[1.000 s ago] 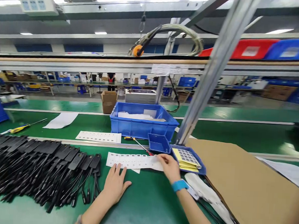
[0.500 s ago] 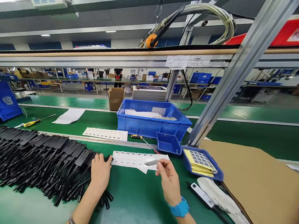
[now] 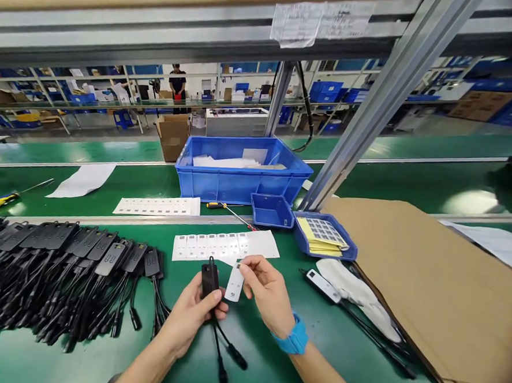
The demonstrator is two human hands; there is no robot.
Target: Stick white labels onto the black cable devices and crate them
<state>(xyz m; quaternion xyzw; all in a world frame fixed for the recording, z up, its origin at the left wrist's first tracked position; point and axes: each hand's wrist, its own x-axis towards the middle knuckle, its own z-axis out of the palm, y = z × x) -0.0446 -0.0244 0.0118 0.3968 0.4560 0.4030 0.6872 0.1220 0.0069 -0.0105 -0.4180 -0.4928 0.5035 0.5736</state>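
Above the middle part of the green desk [image 3: 280,366], toward its near edge, the left hand [image 3: 199,309] has its grip closed around a black device [image 3: 209,280], which is held nearly upright, with a small loop at its top and two cables [image 3: 226,341] hanging down from it. The right hand [image 3: 267,287], with a blue band [image 3: 294,336] on the wrist, has its grip pinched on the upper part of a white label [image 3: 233,284]. This label is just to the right of the device, and a narrow gap is seen between them. Behind both hands, near the metal strip [image 3: 85,220] at the far edge of the desk, lies a sheet of labels [image 3: 209,246], whose right end is bare. Toward the left edge of the desk, many similar black devices [image 3: 57,240] lie in a crowded row, their cables pointing to the near edge. On the right side of the desk, a device with a white face [image 3: 323,286] lies beside a white cloth-like thing [image 3: 357,299], whose kind I cannot tell. Near the far edge, right of the sheet, there is a blue tray [image 3: 352,255] with yellow-edged sheets [image 3: 318,233] in it.
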